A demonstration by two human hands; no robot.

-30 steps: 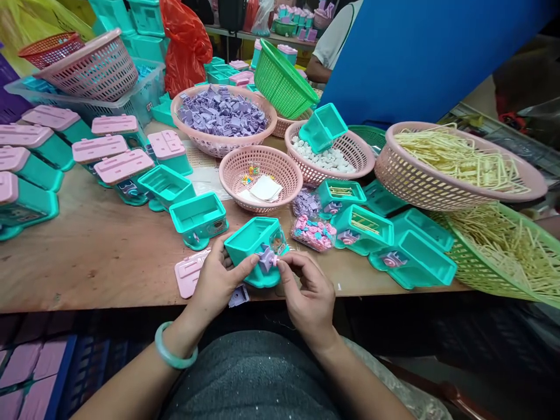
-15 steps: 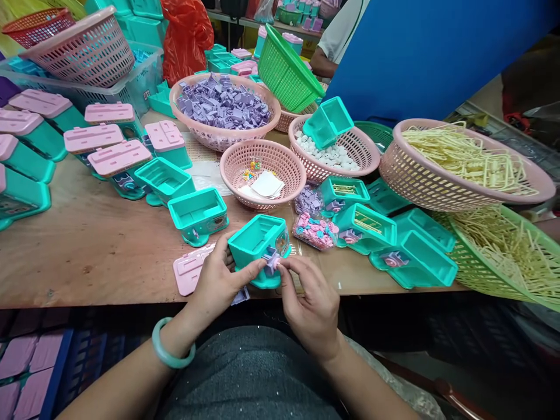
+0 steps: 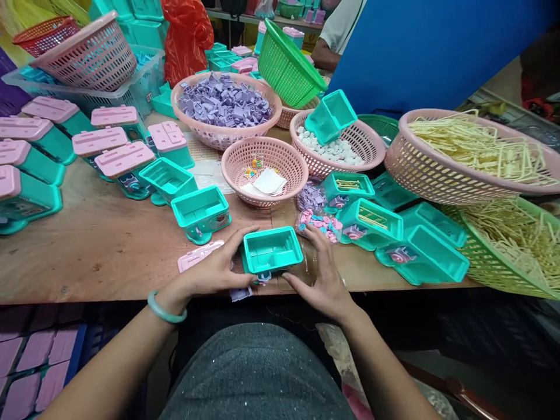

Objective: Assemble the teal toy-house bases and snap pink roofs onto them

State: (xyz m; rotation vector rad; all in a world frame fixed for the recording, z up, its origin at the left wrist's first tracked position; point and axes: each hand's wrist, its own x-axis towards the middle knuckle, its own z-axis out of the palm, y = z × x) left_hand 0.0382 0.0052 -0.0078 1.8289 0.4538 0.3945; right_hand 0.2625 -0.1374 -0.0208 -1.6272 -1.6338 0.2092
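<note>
A teal plastic box with an open top stands at the table's front edge, its inside facing me. A small purple piece sits on its near side. My left hand grips the box's left end, thumb at the front near the purple piece and fingers behind. On the other side, my right hand is open, thumb and fingers spread around the box's right end, thumb tip close to the lower corner. A pink lid lies partly behind my left hand, and a loose purple part lies below it.
Pink baskets hold purple parts, white pieces and yellow frames. A smaller pink basket holds paper. Several teal boxes stand right; pink-lidded ones stand left. A co-worker's arm shows behind.
The teal box has turned and tipped so its opening faces me, and has moved slightly right. My right hand has let go of the pink-and-purple piece at its front and spread open.
</note>
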